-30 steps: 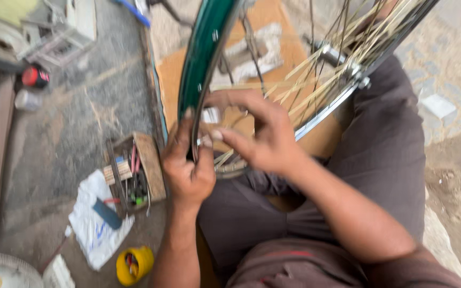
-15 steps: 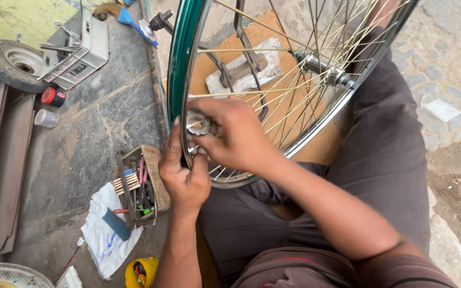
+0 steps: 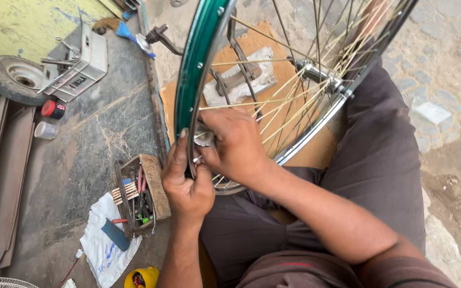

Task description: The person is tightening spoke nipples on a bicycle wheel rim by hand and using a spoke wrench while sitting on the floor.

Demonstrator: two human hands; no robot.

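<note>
Green-painted steel: the wheel rim (image 3: 198, 69) stands on edge over your lap, and every entry below is placed from it.

- Left hand (image 3: 187, 184): clamped on the rim's lowest near arc, thumb up the outer face, fingers wrapped under. It steadies the wheel.
- Right hand (image 3: 236, 144): just inside the rim, touching it beside your left hand, fingers closed on a small metal tool (image 3: 204, 140) set where a spoke meets the rim. What the tool bites on is hidden under your fingers.
- Spokes (image 3: 289, 101): straw-coloured and steel, fanning from the rim to the hub (image 3: 321, 80), which sits beyond your right hand toward the far side.
- Wooden tool box (image 3: 140, 194): on the floor just left of the rim's low arc, crowded with small tools; a white cloth (image 3: 100, 242) and a yellow tub (image 3: 142, 277) lie nearer you.
- Cardboard sheet (image 3: 252, 53): behind the rim, seen through the spokes, with a crank arm (image 3: 161, 38) past its left edge.
- Small tyre (image 3: 14, 80): well left of the rim, by a grey metal case (image 3: 81, 61).

Step in hand, as judged: adjusting one spoke end at the rim. The next move calls for keeping your left grip firm, turning in small amounts, then rotating the rim to bring the neighbouring spoke under your fingers.
</note>
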